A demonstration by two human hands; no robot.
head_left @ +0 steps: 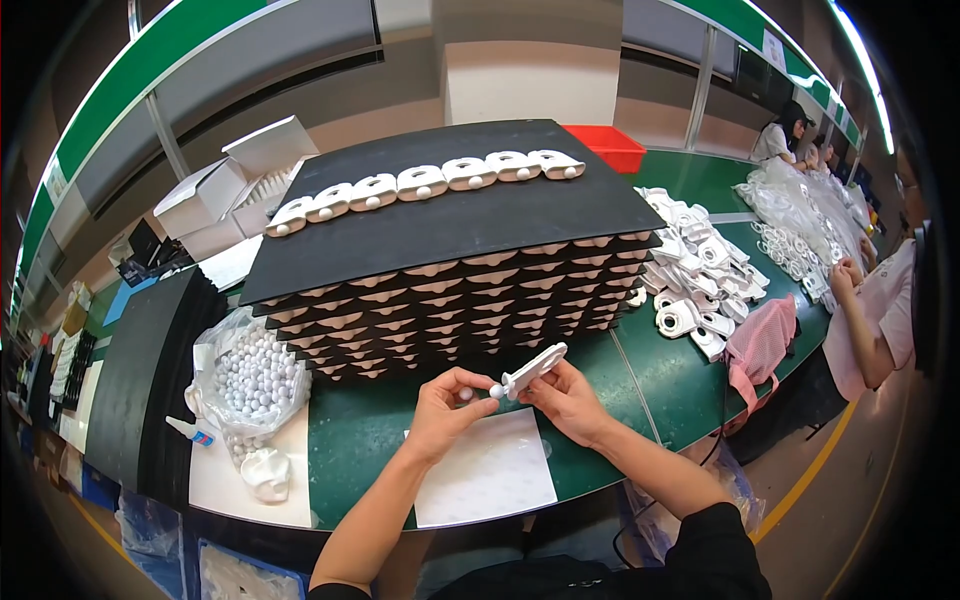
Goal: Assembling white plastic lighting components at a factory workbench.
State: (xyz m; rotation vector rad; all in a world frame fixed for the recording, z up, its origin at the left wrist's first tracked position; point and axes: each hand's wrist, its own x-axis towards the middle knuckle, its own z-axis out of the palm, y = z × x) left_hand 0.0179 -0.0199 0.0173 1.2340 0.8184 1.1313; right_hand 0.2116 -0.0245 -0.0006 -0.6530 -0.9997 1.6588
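Observation:
Above a white sheet (485, 470) on the green table, my right hand (572, 402) grips a white plastic part (535, 370), tilted up to the right. A small white ball (496, 391) is pinched in the fingertips of my left hand (440, 410), right at the part's lower end. Whether ball and part touch I cannot tell. Another white ball (466, 396) shows within the curled left fingers. Ahead of my hands rises a stack of black boards (450, 225) with pale parts between the layers. Along its top lies a row of white parts (420, 183), balls at their near ends.
A clear bag of white balls (255, 370) sits left, near a small glue bottle (190, 432) and a crumpled white lump (266, 474). Loose white parts (700, 260) pile up right, beside a pink mesh bag (762, 345). A co-worker (875, 310) sits at far right. Black boards (140, 380) stand left.

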